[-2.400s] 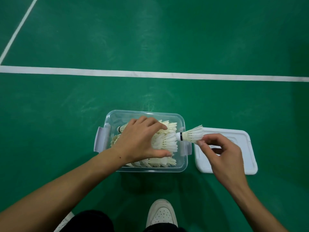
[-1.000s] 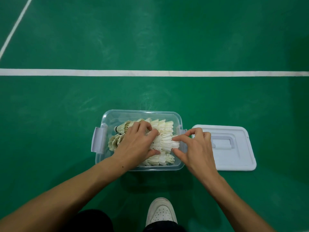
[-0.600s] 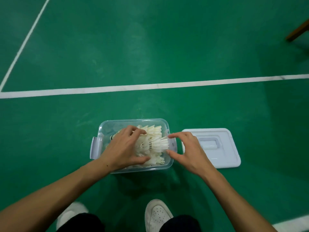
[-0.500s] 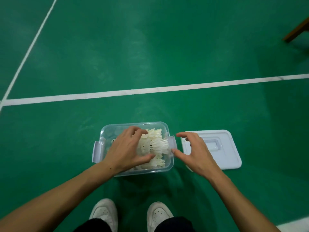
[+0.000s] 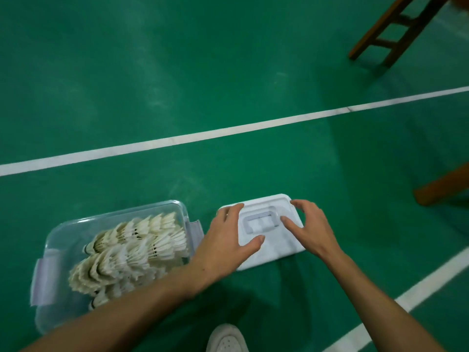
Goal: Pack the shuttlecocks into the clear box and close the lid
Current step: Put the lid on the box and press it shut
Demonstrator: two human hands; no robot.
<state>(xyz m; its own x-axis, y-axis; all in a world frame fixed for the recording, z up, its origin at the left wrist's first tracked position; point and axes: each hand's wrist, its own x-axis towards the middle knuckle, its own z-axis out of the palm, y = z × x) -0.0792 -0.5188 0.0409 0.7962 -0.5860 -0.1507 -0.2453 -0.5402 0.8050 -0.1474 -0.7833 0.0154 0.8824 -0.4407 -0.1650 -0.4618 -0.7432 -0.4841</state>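
Both our hands have left the clear box (image 5: pixel 58 240) since the earlier frames and now sit over the white lid (image 5: pixel 274 243); our view has swung right as well. Left to right: the clear box stands open on the green floor (image 5: pixel 177 72), its grey latches (image 5: pixel 43 280) folded out at either end, and the shuttlecocks (image 5: pixel 134 247) lie inside it in nested rows, feathers pointing right. Just beside the box, apart from it, the lid lies flat on the floor with its recessed handle (image 5: pixel 261 221) facing up. Our left hand (image 5: pixel 223 246) rests on the lid's left edge, fingers spread, thumb lying on the top face. Our right hand (image 5: pixel 308 228) reaches over the lid's right edge, fingers spread and loosely bent; we cannot tell whether it touches. One white shoe (image 5: pixel 225 339) shows below, white court lines (image 5: pixel 228 130) cross the floor, and wooden furniture legs (image 5: pixel 390 29) stand at upper right.
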